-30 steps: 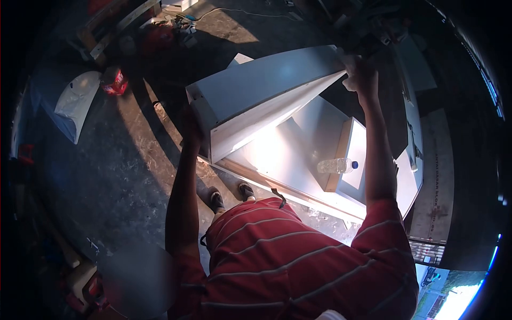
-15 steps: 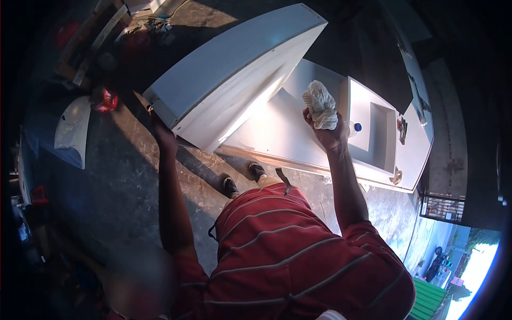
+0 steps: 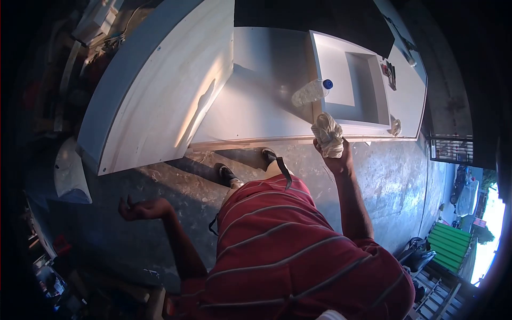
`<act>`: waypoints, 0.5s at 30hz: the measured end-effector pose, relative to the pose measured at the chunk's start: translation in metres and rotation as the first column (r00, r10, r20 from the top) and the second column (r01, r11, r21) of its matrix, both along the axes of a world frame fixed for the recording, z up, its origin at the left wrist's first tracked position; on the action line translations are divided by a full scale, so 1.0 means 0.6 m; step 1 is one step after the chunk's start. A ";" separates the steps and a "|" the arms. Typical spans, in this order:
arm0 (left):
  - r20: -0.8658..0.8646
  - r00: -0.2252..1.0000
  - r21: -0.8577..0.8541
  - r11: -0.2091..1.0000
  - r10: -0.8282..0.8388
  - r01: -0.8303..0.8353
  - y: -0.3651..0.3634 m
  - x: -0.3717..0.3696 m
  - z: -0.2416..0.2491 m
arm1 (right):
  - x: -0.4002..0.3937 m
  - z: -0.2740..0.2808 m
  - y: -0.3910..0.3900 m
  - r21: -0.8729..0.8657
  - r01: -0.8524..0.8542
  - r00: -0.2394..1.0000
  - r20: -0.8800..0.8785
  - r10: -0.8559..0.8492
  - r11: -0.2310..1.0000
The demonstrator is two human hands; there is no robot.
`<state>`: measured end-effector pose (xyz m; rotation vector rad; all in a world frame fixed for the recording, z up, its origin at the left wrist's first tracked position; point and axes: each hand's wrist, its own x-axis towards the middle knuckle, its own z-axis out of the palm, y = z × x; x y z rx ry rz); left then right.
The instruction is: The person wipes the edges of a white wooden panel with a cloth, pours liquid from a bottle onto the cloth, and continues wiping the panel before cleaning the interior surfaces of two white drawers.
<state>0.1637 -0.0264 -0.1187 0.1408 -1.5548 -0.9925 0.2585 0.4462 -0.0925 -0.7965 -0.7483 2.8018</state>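
Note:
My right hand (image 3: 339,156) is closed around a bunched white cloth (image 3: 328,135), held near the front edge of a large white panel (image 3: 256,114). My left hand (image 3: 143,209) hangs over the floor with fingers apart and nothing in it. Just beyond it stands a white box-like cabinet piece (image 3: 176,74), not touched by the hand. A clear plastic bottle with a blue cap (image 3: 309,93) lies beside a shallow white tray-like box (image 3: 349,121) on the panel.
A dark tool (image 3: 391,74) and a small crumpled beige piece (image 3: 395,127) lie on the panel's right part. A curved white piece (image 3: 72,173) is at the left on the concrete floor (image 3: 240,234). Wooden scraps (image 3: 98,21) lie at the upper left.
My left hand has let go of the cabinet piece and drawn back toward me. My right hand with the cloth has come nearer, uncovering the bottle. The view has shifted.

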 end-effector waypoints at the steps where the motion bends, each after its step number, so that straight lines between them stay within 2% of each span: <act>1: 0.045 0.985 -0.046 0.985 -0.164 0.166 0.051 0.026 -0.012 | 0.010 0.000 0.017 0.019 0.019 1.000 -0.002 -0.019 1.000; 2: 0.193 0.939 -0.020 0.956 -0.285 0.294 0.124 0.042 -0.016 | 0.017 0.002 0.039 0.037 0.035 0.999 -0.005 -0.034 0.999; 3: 0.278 0.826 0.068 0.868 -0.490 0.491 0.203 0.047 -0.021 | 0.024 -0.007 0.066 0.097 -0.028 0.993 -0.114 0.039 0.995; 4: 0.339 0.682 0.168 0.755 -0.648 0.634 0.272 0.040 -0.050 | 0.027 -0.022 0.099 0.096 -0.034 0.992 -0.116 0.045 0.995; 5: 0.504 0.528 0.116 0.660 -0.683 0.742 0.328 0.026 -0.087 | 0.030 -0.040 0.135 0.092 -0.060 0.990 -0.119 0.071 0.994; 6: 0.555 0.410 0.138 0.565 -0.724 0.813 0.397 0.006 -0.087 | 0.029 -0.051 0.164 0.089 -0.085 0.988 -0.122 0.096 0.992; 7: 0.564 0.343 0.169 0.511 -0.751 0.843 0.463 -0.015 -0.099 | 0.017 -0.023 0.166 0.110 -0.028 0.998 -0.048 0.034 0.994; 8: 0.614 0.322 0.121 0.489 -0.720 0.864 0.523 -0.038 -0.105 | 0.013 -0.015 0.172 0.109 -0.030 0.998 -0.049 0.035 0.994; 9: 0.602 0.329 0.072 0.460 -0.727 0.885 0.580 -0.063 -0.119 | 0.009 -0.010 0.183 0.502 -0.115 0.993 0.026 0.119 0.857; 10: 0.569 0.319 0.057 0.423 -0.758 0.904 0.632 -0.090 -0.136 | 0.007 -0.008 0.199 0.800 -0.198 0.979 0.129 0.161 0.566; 11: 0.637 0.273 0.098 0.427 -0.721 0.899 0.670 -0.106 -0.134 | 0.004 -0.015 0.219 0.801 -0.198 0.979 0.128 0.161 0.565; 12: 0.638 0.272 0.100 0.428 -0.720 0.898 0.696 -0.116 -0.130 | 0.001 -0.027 0.241 0.681 -0.172 0.978 0.032 0.205 0.711; 13: 0.629 0.188 0.180 0.377 -0.754 0.908 0.717 -0.125 -0.130 | -0.005 -0.025 0.253 0.532 -0.158 0.971 -0.068 0.228 0.832; 14: 0.612 0.110 0.253 0.326 -0.783 0.911 0.736 -0.134 -0.125 | -0.015 -0.024 0.263 0.530 -0.159 0.971 -0.070 0.230 0.833; 15: 0.579 0.108 0.242 0.297 -0.808 0.924 0.749 -0.140 -0.128 | -0.030 -0.027 0.264 0.370 -0.147 0.975 -0.105 0.198 0.918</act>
